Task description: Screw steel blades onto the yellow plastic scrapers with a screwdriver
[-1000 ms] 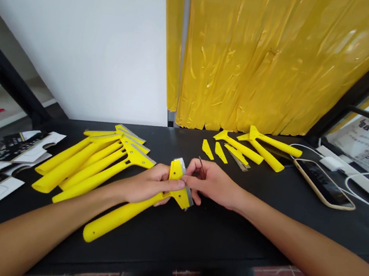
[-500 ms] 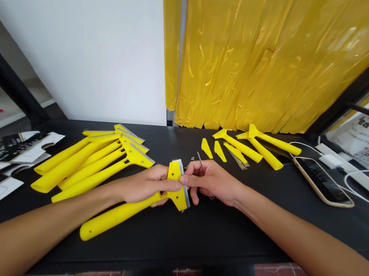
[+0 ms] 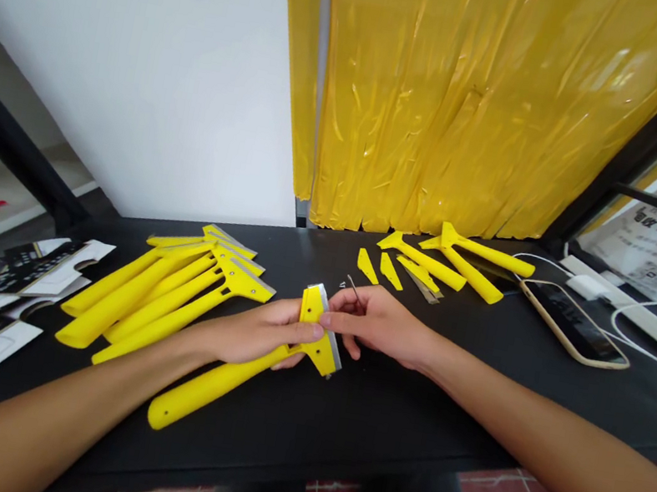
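Left hand is closed around the neck of a yellow scraper at table centre, handle trailing toward 7 o'clock. Right hand meets the scraper's head from 3 o'clock, fingertips pinched together on a thin metal pin. A pile of finished scrapers lies at 9 o'clock on the black table; loose yellow parts sit at 1 o'clock, a phone at 2 o'clock.

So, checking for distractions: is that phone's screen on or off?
Off: the phone lies face up on the table, its screen dark.
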### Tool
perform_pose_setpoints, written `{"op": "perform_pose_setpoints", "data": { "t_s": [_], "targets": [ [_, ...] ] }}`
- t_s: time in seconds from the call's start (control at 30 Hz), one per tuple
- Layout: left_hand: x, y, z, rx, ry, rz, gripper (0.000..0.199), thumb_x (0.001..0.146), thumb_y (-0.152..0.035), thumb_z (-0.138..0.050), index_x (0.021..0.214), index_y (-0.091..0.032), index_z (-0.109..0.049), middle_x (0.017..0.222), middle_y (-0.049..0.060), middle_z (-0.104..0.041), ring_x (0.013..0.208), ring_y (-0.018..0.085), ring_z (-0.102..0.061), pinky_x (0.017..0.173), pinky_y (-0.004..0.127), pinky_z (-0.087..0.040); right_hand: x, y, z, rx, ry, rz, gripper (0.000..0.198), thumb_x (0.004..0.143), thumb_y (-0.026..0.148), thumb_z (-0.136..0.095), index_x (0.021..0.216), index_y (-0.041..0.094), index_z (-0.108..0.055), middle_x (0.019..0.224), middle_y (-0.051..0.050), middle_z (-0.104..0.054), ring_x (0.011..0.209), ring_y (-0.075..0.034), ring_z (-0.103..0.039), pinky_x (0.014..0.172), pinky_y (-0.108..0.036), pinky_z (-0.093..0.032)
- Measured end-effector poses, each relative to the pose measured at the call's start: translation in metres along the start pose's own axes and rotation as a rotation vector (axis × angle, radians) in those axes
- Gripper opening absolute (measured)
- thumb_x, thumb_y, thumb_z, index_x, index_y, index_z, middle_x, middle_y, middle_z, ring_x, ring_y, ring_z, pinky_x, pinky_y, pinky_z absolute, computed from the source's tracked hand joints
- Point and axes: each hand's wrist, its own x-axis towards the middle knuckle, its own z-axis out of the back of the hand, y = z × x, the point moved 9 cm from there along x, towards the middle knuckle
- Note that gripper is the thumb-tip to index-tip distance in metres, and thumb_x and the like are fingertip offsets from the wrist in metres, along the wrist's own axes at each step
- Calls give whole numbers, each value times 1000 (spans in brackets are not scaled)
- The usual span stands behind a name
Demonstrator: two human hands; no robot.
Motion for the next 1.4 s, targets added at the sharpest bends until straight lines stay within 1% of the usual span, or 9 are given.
{"op": "perform_pose_setpoints", "data": {
  "t_s": [0.13, 0.23, 0.3, 0.47, 0.6, 0.77, 1.0, 1.2, 1.4],
  "targets": [
    [-2, -6, 2, 58, -17, 9, 23, 98, -41, -53, 98, -17, -52, 68, -5, -51, 56, 10, -48, 54, 25, -39, 1, 4, 5, -33, -39, 37, 28, 78, 43, -77, 83, 17, -67, 57, 6, -57, 41, -5, -44, 42, -20, -30],
    [-2, -11, 17, 126, -104, 22, 27, 100, -42, -50, 92, -17, -54, 65, -3, -54, 56, 11, -48, 57, 26, -38, 3, 11, 36, -95, -198, 107, 28, 84, 47, -70, 89, 19, -69, 72, 3, -64, 42, -4, -40, 41, -22, -28],
    [-2, -14, 33, 167, -187, 34, 31, 100, -42, -48, 84, -16, -55, 62, -2, -54, 57, 12, -49, 59, 27, -38, 3, 18, 62, -268, -307, 173, 26, 83, 43, -71, 93, 19, -73, 80, 0, -69, 51, -7, -47, 48, -23, -35],
    [-7, -17, 61, 114, -391, 95, 33, 97, -41, -51, 73, -18, -49, 57, -1, -53, 54, 12, -46, 57, 26, -34, 11, 11, 77, -753, -204, 196, 18, 84, 34, -71, 95, 22, -79, 84, -2, -75, 70, -15, -61, 64, -27, -43],
    [-8, -19, 66, 82, -457, 94, 32, 96, -40, -52, 73, -19, -46, 56, -2, -51, 53, 11, -45, 56, 26, -32, 15, 9, 73, -917, -248, 278, 15, 87, 29, -69, 93, 22, -80, 83, -2, -75, 72, -15, -65, 68, -26, -44],
    [-7, -13, 68, 63, -475, 90, 30, 95, -39, -53, 75, -21, -41, 57, -2, -53, 53, 11, -44, 56, 27, -31, 22, 3, 66, -890, -253, 317, 14, 87, 29, -72, 95, 20, -79, 81, -2, -75, 73, -15, -66, 70, -26, -46],
    [-5, -22, 59, 126, -369, -31, 30, 97, -40, -51, 76, -20, -46, 59, -2, -53, 54, 11, -43, 57, 28, -31, 24, 12, 57, -1013, -261, 365, 11, 88, 22, -68, 83, 18, -77, 76, -3, -71, 70, -15, -62, 68, -26, -45],
    [-3, -22, 49, 188, -310, -77, 28, 99, -39, -49, 80, -19, -47, 62, -2, -53, 58, 11, -44, 61, 29, -32, -11, 53, 50, -854, -444, 682, 14, 92, 26, -65, 96, 19, -76, 83, -3, -69, 62, -11, -55, 62, -25, -45],
    [1, -26, 32, 182, -291, -95, 24, 100, -37, -48, 84, -19, -49, 62, -3, -52, 57, 12, -43, 60, 29, -32, -28, 59, 7, -798, -238, 893, 18, 97, 23, -59, 105, 19, -74, 92, -6, -70, 80, -13, -63, 71, -26, -50]
  ]
}}
